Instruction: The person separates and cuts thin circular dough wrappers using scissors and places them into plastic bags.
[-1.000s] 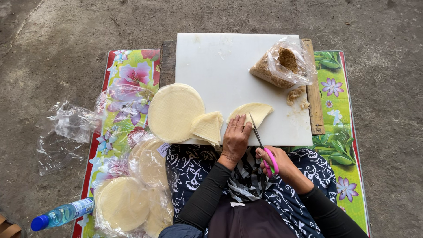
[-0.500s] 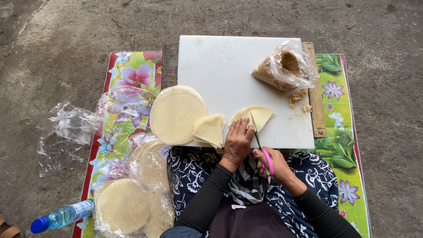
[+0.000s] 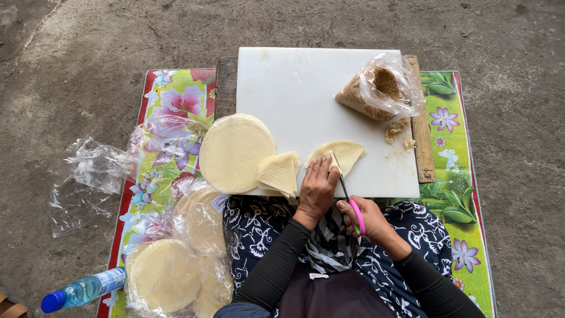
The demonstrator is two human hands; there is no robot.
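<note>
My left hand [image 3: 318, 187] presses flat on a pale half-round wrapper sheet [image 3: 344, 155] lying on the white cutting board [image 3: 294, 82]. My right hand [image 3: 364, 218] grips pink-handled scissors [image 3: 349, 195], whose blades reach into the sheet's near edge beside my left fingers. Just left of my left hand lies a small stack of cut wedge pieces [image 3: 279, 172], leaning on a stack of round wrappers [image 3: 235, 152].
A plastic bag of brown crumbly filling [image 3: 376, 88] lies at the board's far right, with crumbs [image 3: 397, 131] below it. More round wrappers in plastic [image 3: 165, 274] sit on the floral mat [image 3: 465, 176]. A water bottle [image 3: 82, 290] and empty plastic [image 3: 88, 176] lie on the concrete.
Both hands stay on the sheet with the scissors at its edge; the view has shifted slightly. Nothing else has visibly moved.
</note>
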